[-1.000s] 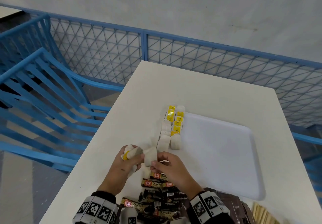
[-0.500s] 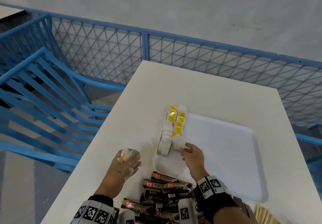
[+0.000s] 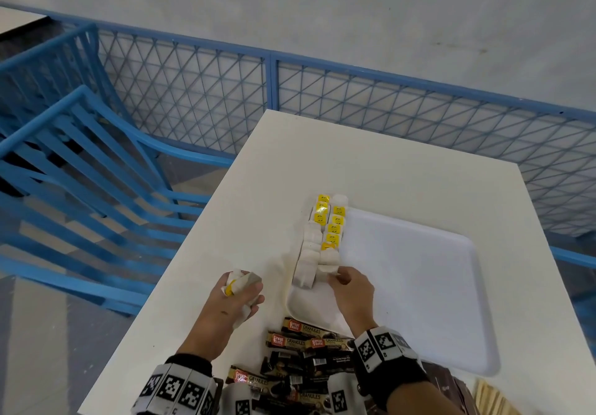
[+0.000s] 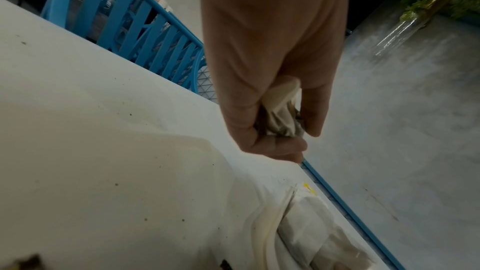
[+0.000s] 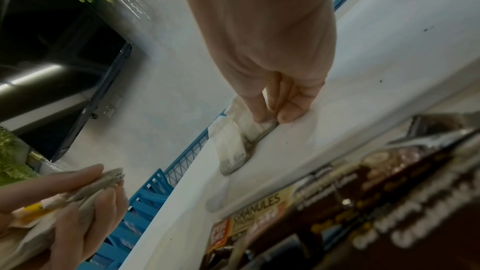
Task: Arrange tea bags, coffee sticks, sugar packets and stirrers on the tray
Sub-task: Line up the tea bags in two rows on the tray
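Two fingertips (image 5: 262, 117) of the right hand (image 3: 353, 295) pinch the near edge of a tea bag (image 5: 255, 125), setting it flat at the near end of the rows on the tray (image 3: 419, 285). The other fingers are curled in beside them (how firmly the bag is squeezed I cannot tell). The left hand (image 3: 233, 298) is closed round a small bundle of spare tea bags (image 3: 240, 280), a yellow tag poking out, and hovers over the table (image 3: 371, 163) just left of the tray.

To do this step well, I judge the bag should be laid with its edge square against the one behind it, overlapping as the others do, and the fingers lifted straight up so the thin paper does not drag or fan the row. The strings and tags are light and could catch on a fingertip, so a slow release is wise. The left hand would do best to stay close, ready to feed the next bag.

The two rows of tea bags (image 3: 322, 230) run along the tray's left edge; the rest of the tray is bare. Coffee sticks (image 3: 300, 350) lie in a heap on the table near the wrists, and pale wooden stirrers (image 3: 493, 398) show at the lower right.

On the coffee sticks the word "GRANULES" is readable, beside a red badge that seems to say "Great Taste". The yellow tea tags carry a dark mark too small to read.
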`<state>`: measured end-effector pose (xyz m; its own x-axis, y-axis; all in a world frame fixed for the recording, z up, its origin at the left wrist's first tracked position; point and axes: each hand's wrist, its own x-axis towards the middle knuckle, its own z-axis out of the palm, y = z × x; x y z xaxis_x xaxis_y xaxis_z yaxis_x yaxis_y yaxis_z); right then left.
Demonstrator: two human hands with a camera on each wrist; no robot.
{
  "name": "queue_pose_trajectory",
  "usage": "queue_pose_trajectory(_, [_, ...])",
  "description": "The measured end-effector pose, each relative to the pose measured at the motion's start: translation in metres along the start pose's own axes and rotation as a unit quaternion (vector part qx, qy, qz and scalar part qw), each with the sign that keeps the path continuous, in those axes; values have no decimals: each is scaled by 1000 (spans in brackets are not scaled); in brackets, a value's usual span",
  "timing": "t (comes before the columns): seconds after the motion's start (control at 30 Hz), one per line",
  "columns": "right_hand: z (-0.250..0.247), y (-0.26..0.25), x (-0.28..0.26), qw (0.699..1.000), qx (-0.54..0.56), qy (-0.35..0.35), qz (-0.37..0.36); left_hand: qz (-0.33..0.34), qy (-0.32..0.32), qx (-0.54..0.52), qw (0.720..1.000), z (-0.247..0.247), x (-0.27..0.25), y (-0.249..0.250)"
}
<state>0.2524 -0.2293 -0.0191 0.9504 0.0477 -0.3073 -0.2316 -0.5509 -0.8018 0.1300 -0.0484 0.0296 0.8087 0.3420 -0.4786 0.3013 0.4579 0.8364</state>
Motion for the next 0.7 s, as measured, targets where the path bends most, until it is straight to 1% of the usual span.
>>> queue_pose_trajectory(0.13, [2, 5, 1, 998, 52, 14, 23, -9, -1, 3, 1000, 2, -1, 1])
queue_pose_trajectory(0.3, [-2, 8, 1, 997, 71, -16, 18, -10, -1, -4, 1000, -1, 1, 0])
queue_pose_trajectory(0.43, [-5, 10, 0, 997, 66, -42, 28, -13, -3, -8, 1000, -3, -1, 0])
queue_pose_trajectory(0.53, [-5, 12, 3, 998, 49, -34, 19, -12, -9, -8, 1000, -3, -2, 1])
queue_pose_trajectory(0.7, [-6, 8, 5, 999, 37, -23, 1, -23, -24, -49, 998, -1, -2, 1])
